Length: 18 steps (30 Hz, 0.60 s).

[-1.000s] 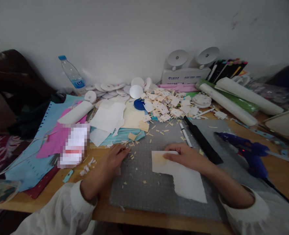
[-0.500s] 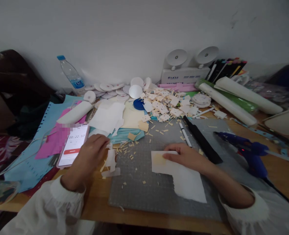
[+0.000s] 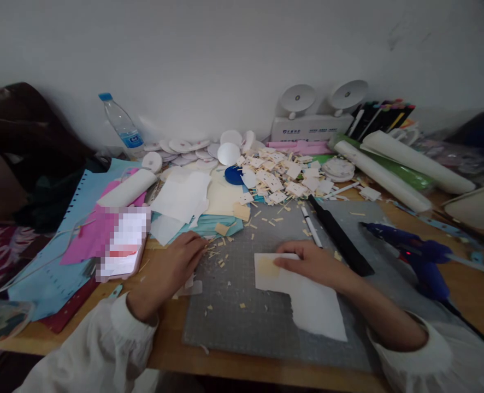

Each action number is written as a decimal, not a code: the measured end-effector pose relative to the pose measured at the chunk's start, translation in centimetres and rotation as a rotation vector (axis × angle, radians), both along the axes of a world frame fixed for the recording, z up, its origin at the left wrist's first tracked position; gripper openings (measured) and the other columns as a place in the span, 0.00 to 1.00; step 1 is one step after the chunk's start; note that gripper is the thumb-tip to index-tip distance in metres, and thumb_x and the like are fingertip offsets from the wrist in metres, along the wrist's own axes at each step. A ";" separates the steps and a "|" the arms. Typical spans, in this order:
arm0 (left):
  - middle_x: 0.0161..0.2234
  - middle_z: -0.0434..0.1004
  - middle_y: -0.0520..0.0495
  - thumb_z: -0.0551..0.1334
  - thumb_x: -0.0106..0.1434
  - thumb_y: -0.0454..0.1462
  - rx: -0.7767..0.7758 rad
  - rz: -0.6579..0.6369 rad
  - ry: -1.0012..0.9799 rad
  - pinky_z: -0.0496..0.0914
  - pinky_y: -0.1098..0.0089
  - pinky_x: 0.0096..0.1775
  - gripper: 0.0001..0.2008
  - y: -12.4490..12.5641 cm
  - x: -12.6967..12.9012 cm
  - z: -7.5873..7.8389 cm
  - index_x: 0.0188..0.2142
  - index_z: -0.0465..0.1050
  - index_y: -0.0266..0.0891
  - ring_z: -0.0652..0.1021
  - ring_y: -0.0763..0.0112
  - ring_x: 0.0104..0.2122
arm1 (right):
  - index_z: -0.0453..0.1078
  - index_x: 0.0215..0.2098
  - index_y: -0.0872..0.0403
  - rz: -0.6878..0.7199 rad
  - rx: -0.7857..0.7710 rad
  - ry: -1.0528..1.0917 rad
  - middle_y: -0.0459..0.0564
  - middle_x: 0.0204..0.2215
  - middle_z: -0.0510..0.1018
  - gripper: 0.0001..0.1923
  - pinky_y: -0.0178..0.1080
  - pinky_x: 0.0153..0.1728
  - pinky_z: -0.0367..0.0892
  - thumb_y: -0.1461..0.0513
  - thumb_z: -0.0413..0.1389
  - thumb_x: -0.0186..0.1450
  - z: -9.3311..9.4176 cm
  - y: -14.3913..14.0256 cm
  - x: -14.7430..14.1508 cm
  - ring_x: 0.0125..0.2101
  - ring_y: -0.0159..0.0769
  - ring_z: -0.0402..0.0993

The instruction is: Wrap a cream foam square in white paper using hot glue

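Grey cutting mat [image 3: 242,322] lies in front of you on the wooden desk [image 3: 469,286]. Your right hand [image 3: 313,263] lies flat on a white L-shaped paper sheet [image 3: 303,297] in the middle of the mat, fingers [image 3: 285,262] stretched out and pressing its yellowish top corner, holding nothing. Your left hand [image 3: 166,273] rests palm down at the mat's left edge, fingers loosely curled over small paper scraps [image 3: 215,252]; can't tell if anything is pinched under it. A phone [image 3: 121,243] sits just left of that hand on pink and blue paper. Black ruler [image 3: 340,236] and white pen [image 3: 311,225] lie just beyond the right hand. Blue glue gun [image 3: 414,256] sits on the desk to the right. Pile of small cut cards [image 3: 278,176] at the back, water bottle [image 3: 123,125] leaning by the wall
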<state>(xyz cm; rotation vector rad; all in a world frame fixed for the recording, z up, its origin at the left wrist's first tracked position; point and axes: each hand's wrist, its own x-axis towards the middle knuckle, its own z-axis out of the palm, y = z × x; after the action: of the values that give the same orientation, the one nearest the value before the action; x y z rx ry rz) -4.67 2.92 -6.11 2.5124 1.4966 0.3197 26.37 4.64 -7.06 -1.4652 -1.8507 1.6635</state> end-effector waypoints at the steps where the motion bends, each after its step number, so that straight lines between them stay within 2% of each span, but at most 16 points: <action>1: 0.40 0.71 0.44 0.49 0.69 0.35 0.006 0.011 -0.002 0.71 0.61 0.45 0.12 0.1 0.2 0.0 0.43 0.70 0.38 0.73 0.64 0.41 | 0.72 0.34 0.56 0.001 -0.003 0.001 0.46 0.25 0.72 0.17 0.32 0.21 0.57 0.50 0.56 0.59 -0.1 0.0 0.0 0.23 0.31 0.65; 6: 0.37 0.71 0.43 0.47 0.68 0.32 0.037 0.033 -0.007 0.71 0.58 0.44 0.12 0.5 0.9 -0.8 0.39 0.69 0.36 0.72 0.63 0.39 | 0.71 0.35 0.55 0.000 -0.019 0.002 0.46 0.25 0.72 0.18 0.32 0.20 0.57 0.49 0.55 0.59 -0.3 0.1 -0.1 0.22 0.31 0.65; 9: 0.36 0.70 0.43 0.47 0.67 0.29 0.020 0.014 -0.015 0.71 0.59 0.43 0.13 0.4 0.9 -1.0 0.37 0.69 0.36 0.72 0.64 0.38 | 0.71 0.34 0.56 0.003 -0.015 0.007 0.46 0.25 0.72 0.17 0.32 0.21 0.57 0.50 0.56 0.58 -0.2 0.1 -0.1 0.23 0.31 0.65; 15: 0.35 0.71 0.47 0.48 0.68 0.31 -0.072 -0.034 -0.023 0.71 0.64 0.42 0.11 -0.7 0.8 0.8 0.37 0.69 0.38 0.73 0.67 0.37 | 0.71 0.34 0.55 0.002 -0.018 -0.005 0.46 0.25 0.72 0.17 0.32 0.21 0.57 0.50 0.55 0.59 0.0 0.1 0.0 0.22 0.31 0.65; 18: 0.38 0.70 0.46 0.50 0.68 0.34 -0.050 -0.025 -0.041 0.71 0.64 0.43 0.09 -1.0 0.9 1.2 0.40 0.68 0.38 0.73 0.66 0.39 | 0.71 0.34 0.55 0.005 -0.007 -0.005 0.46 0.25 0.72 0.17 0.32 0.22 0.57 0.50 0.56 0.59 0.1 0.0 -0.1 0.23 0.31 0.65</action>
<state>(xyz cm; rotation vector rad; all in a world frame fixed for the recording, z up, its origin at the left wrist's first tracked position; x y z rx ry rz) -3.79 1.92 -4.93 2.4688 1.4382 0.3229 26.31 4.65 -6.99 -1.4707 -1.8545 1.6715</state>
